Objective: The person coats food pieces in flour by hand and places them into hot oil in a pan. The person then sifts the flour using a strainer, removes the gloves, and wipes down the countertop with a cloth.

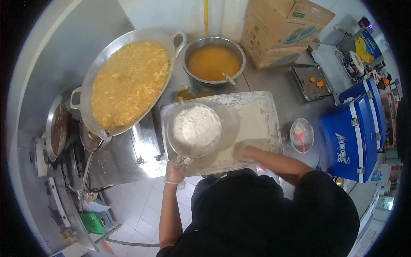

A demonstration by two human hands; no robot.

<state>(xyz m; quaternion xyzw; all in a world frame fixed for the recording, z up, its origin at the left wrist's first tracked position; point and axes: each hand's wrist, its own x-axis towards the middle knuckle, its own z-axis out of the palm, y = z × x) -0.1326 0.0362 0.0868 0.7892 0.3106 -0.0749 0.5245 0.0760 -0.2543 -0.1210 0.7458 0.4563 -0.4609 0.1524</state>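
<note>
My left hand [175, 170], in a clear plastic glove, is closed around the handle of a round sieve [172, 139]. A heap of white flour [197, 125] fills much of the sieve. Beneath it lies a large rectangular metal tray [273, 112], its bottom coated with pale flour. Over the tray's front part, to the right of the sieve, my right hand [244, 151] is smeared by motion. Its fingers cannot be made out, nor whether they hold anything.
At the left, a big two-handled wok [87, 96] holds bubbling oil with golden pieces frying. Behind the tray stands a metal bowl [185, 64] of orange liquid. A small bowl [309, 143] with a red spoon, a blue cooler [349, 139], a small tray [306, 88] and cardboard boxes [274, 32] line the right.
</note>
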